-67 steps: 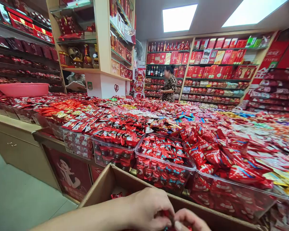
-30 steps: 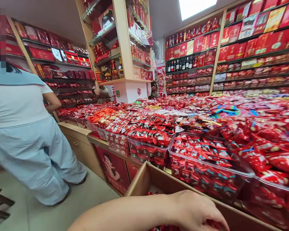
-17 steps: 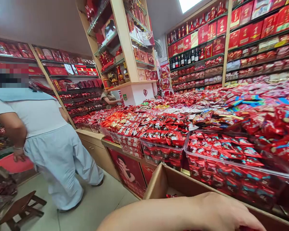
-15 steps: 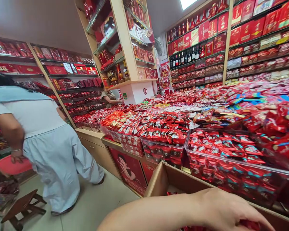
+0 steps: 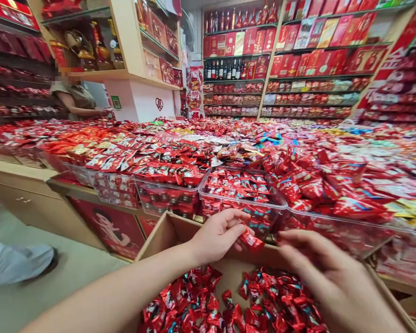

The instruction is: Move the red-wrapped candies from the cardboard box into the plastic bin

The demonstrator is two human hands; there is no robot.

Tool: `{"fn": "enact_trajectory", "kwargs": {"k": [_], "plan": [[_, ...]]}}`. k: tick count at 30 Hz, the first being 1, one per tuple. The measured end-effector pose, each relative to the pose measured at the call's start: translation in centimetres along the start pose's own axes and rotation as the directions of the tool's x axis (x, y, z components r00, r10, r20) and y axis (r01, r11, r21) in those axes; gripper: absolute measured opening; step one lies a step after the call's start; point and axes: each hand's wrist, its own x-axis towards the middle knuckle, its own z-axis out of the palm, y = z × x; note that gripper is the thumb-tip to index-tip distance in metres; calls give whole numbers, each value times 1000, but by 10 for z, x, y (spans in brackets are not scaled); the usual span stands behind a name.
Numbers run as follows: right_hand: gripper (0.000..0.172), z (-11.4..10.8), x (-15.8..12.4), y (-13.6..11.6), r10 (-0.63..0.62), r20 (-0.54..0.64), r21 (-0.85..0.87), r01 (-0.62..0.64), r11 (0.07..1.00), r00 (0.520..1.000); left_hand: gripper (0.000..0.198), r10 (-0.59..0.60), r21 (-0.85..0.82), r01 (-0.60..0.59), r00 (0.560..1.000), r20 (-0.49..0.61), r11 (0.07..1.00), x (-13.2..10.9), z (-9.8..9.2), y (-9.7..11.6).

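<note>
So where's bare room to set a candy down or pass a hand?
Inside the cardboard box, a bare patch lies between the far wall and the wrapped candies. Leftward, open floor lies between the box and a pale trouser leg. The clear tubs are piled full. A narrow gap parts the candy in the left hand from the right hand.

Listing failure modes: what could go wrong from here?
The left hand pinches a red-wrapped candy near the far wall of the cardboard box; a slip could drop it outside. The nearby right hand might knock it loose. Loose candies in the box resemble those in the clear plastic bin, so strays could mix unnoticed.
</note>
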Motion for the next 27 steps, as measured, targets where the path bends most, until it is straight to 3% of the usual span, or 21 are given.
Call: {"fn": "enact_trajectory", "kwargs": {"k": [4,7,10,12,13,16,18,19,22,27], "plan": [[16,27,21,-10,47,251,14,-52,999,967,30,-3,4,3,999,42,1000,-2,4,-3],[10,30,17,0,-183,222,-22,192,981,958,32,-23,3,23,999,39,1000,-2,5,-4],[29,22,13,15,-472,186,-159,500,851,862,33,-173,18,172,979,111,985,-1,7,-5],[40,18,13,23,-541,197,-222,574,788,818,32,-256,9,257,955,150,966,0,8,-7],[41,17,14,25,-538,193,-229,571,788,820,30,-274,-17,280,950,148,960,0,9,-9],[33,19,12,27,-396,130,-147,413,899,909,35,-258,-102,269,960,106,958,0,12,-13],[25,24,8,26,-165,102,2,165,986,981,35,-236,-102,245,967,92,964,0,14,-15],[24,28,6,25,-36,108,105,25,994,994,35,-224,-78,230,971,81,970,-1,15,-16],[24,37,-1,21,202,173,376,-254,891,964,36,-216,17,216,973,75,976,-1,15,-18],[21,41,-4,12,253,188,475,-313,822,949,28,-237,262,196,962,137,945,-4,11,-10]]}}
